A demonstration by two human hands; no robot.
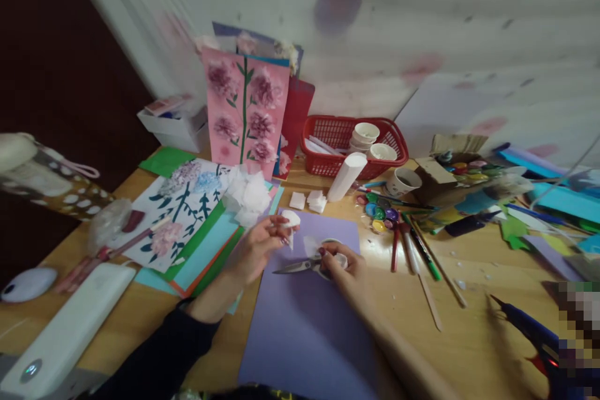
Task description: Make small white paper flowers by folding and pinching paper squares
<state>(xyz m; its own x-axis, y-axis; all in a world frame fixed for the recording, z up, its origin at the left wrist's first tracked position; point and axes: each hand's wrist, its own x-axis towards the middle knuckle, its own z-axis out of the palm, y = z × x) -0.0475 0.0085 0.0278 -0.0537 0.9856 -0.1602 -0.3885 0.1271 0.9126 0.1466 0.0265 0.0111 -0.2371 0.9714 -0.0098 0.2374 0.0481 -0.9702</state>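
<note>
My left hand (pixel 260 244) pinches a small folded piece of white tissue paper (pixel 291 220) between thumb and fingers, above the top of a purple sheet of paper (pixel 304 319). My right hand (pixel 344 265) is closed around the handles of a pair of scissors (pixel 297 267), whose blades point left below the tissue piece. A thin, see-through white scrap (pixel 312 246) shows beside the right fingertips. Left of the purple sheet sits a crumpled heap of white tissue (pixel 248 194). Two small stacks of white squares (pixel 316 201) lie just beyond the sheet.
A pink flower card (pixel 246 112) stands at the back, beside a red basket (pixel 323 159) with paper cups. Paint pots (pixel 379 215), brushes and pens lie right of the sheet. A glue gun (pixel 529 325) is at the right front, a long white device (pixel 70 328) at the left.
</note>
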